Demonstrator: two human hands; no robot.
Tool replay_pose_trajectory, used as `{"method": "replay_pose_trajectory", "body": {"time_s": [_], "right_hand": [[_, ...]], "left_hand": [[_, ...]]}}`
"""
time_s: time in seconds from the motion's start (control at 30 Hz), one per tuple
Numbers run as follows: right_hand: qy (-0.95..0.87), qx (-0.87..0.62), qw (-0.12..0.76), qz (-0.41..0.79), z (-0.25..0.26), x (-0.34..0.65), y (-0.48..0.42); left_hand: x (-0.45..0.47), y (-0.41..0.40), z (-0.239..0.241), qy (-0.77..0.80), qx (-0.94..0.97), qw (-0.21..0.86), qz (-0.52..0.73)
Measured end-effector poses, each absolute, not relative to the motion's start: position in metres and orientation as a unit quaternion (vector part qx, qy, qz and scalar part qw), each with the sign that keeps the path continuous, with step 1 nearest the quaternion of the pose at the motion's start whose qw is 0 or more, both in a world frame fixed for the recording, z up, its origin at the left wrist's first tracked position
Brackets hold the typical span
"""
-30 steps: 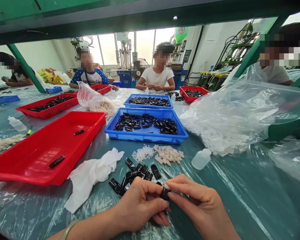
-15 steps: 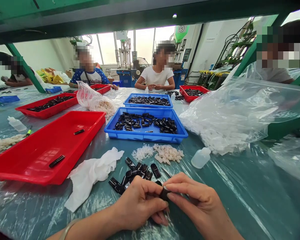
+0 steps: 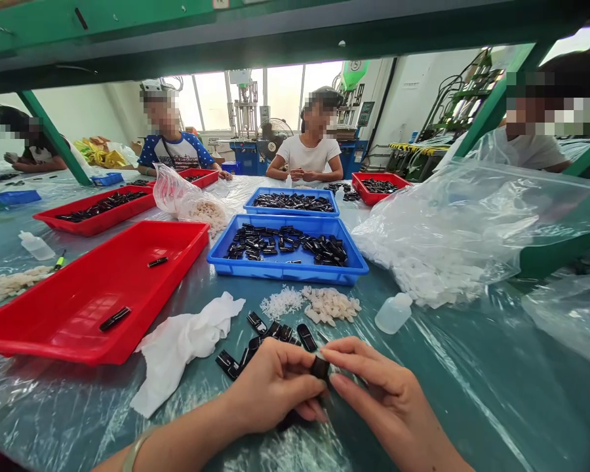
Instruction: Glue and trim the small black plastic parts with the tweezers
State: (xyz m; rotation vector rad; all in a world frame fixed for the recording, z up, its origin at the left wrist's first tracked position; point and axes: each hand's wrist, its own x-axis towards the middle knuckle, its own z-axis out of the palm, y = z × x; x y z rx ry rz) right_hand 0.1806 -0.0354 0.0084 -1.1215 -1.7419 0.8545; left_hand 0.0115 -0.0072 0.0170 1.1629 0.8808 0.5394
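Observation:
Between my left thumb and fingers is a small black plastic piece [image 3: 319, 367], held upright just above the table. My left hand [image 3: 275, 387] is closed on it. The fingertips of my right hand [image 3: 381, 383] pinch the same piece at its upper right side. A thin pointed metal tip [image 3: 323, 337] shows just beyond my right fingers; whether it is held or lying there I cannot tell. Several glossy black pieces [image 3: 255, 342] lie in a loose pile behind my left hand. Past them are a heap of small clear bits [image 3: 281, 301] and a heap of cream-coloured bits [image 3: 332, 305].
A blue tray [image 3: 288, 270] of black pieces stands ahead, and a large red tray [image 3: 142, 288] with two pieces is at left. A white cloth [image 3: 187, 341], a small squeeze bottle [image 3: 393, 313] and a big clear plastic bag [image 3: 452, 229] lie around. Several co-workers sit beyond.
My view has tipped up slightly. Both hands stay at the same spot, and the black piece has turned a little, showing more of its side between my fingers.

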Motion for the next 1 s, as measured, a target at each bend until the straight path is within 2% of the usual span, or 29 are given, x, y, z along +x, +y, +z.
{"method": "replay_pose_trajectory", "body": {"time_s": [0.13,0.3,0.67,0.83,1.0], "right_hand": [[-0.718,-0.483,0.423,0.268,0.007,0.183,-0.024],[-0.808,-0.501,0.282,0.128,0.014,0.180,0.004],[-0.827,-0.555,0.083,0.013,0.005,0.138,0.058],[-0.820,-0.565,0.084,0.018,0.001,0.136,0.062],[-0.804,-0.566,0.165,0.073,0.007,0.147,0.046]], "left_hand": [[0.007,0.000,0.018,0.401,0.481,0.721,0.296],[0.002,0.006,0.014,0.380,0.422,0.746,0.347],[-0.001,0.007,0.014,0.345,0.387,0.780,0.350],[0.000,0.006,0.014,0.339,0.383,0.786,0.347],[0.000,0.006,0.015,0.345,0.388,0.784,0.340]]}}
